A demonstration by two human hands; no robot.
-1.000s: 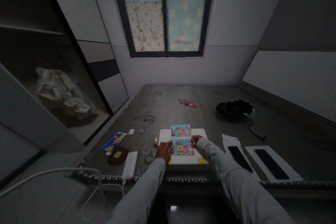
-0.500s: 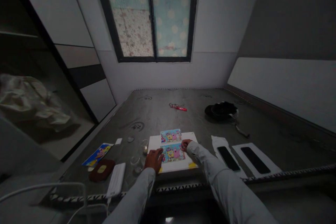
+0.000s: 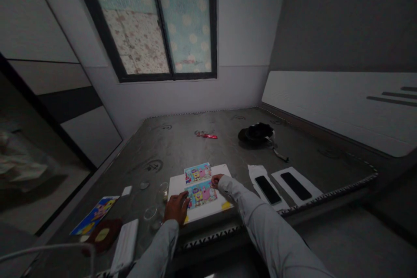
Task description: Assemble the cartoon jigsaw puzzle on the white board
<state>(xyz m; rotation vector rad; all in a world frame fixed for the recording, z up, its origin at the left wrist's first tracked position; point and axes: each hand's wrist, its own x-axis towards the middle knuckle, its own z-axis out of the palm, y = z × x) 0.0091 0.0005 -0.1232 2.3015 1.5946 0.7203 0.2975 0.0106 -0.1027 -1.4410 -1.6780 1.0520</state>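
Observation:
A colourful cartoon picture (image 3: 202,194) lies on a white board (image 3: 203,214) in front of me. Just beyond it, a smaller picture card (image 3: 197,173) with similar characters rests on the same board. My left hand (image 3: 177,207) is laid at the near picture's left edge, fingers stretched out over the board. At that picture's upper right corner is my right hand (image 3: 217,180), its fingers pinched together; whatever they may hold is too small to make out. Yellow patches (image 3: 227,205) show at the board's near corners.
Clear round containers (image 3: 150,213) stand left of the board, near a white power bank (image 3: 125,243), a brown pouch (image 3: 104,234) and a cartoon sheet (image 3: 95,216). Rightward lie two dark phones (image 3: 268,189) (image 3: 296,185) on white paper. Farther back are a red item (image 3: 207,135) and a black cap (image 3: 256,134).
My view has swung to the right, so the scene sits farther left in the picture. Both hands keep nearly the same places at the near picture's edges.

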